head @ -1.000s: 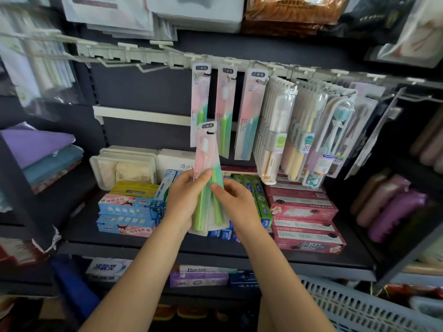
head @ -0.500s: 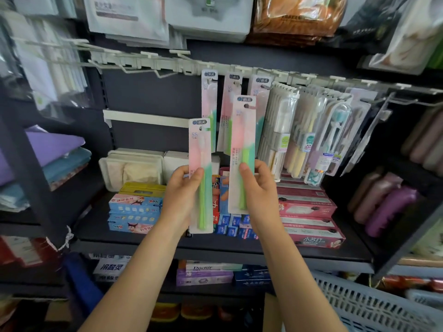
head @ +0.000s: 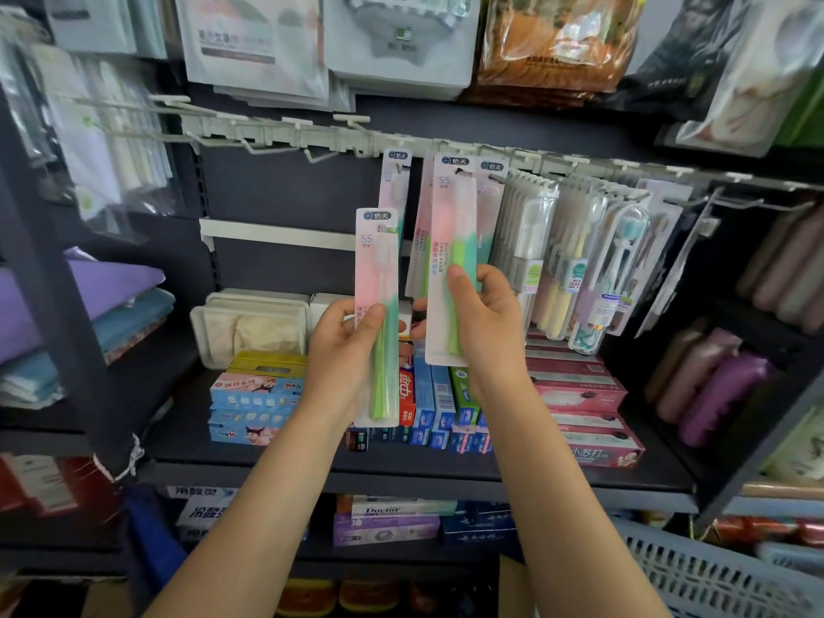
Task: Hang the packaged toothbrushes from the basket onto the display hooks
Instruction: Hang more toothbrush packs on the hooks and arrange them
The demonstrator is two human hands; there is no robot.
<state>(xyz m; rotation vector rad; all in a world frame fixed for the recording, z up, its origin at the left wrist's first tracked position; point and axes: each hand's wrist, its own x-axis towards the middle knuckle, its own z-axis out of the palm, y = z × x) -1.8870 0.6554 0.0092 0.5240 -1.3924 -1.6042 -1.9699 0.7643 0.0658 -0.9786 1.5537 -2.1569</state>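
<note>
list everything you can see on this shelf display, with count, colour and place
held toothbrush packs: 2, pink and green; one in the left hand, one in the right hand, raised toward the hook rail
hung toothbrush packs: at least 3, same pink and green, on the rail behind the raised one
clear-case toothbrushes: several rows, white, yellow and teal, right of those
hook rail: 1, white, bare hooks at its left end
toothpaste boxes: many, blue, red and pink, on the dark shelf
folded cloths: a stack, purple and teal, far left
basket: 1, pale grey, bottom right
left hand: grips its pack
right hand: grips its pack
</note>
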